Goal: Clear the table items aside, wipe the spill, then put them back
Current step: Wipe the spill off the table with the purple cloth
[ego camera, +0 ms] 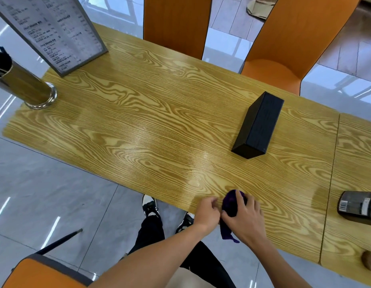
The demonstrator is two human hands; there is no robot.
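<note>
A dark purple cloth [230,204] lies bunched at the near edge of the wooden table [151,125], one end hanging over the edge. My right hand [246,217] covers it, fingers curled over the bunch. My left hand [207,212] sits just left of the cloth with curled fingers; whether it pinches the cloth is unclear. A black rectangular box [258,125] lies on the table's right part. A framed menu stand [53,32] and a shiny metal holder [24,84] with dark sticks stand at the far left end.
A dark jar with a barcode label [357,206] sits on the adjoining table at the right edge. Two orange chairs [176,23] [288,42] face the far side. Another orange chair [41,273] is at the near left. My feet stand below the table edge.
</note>
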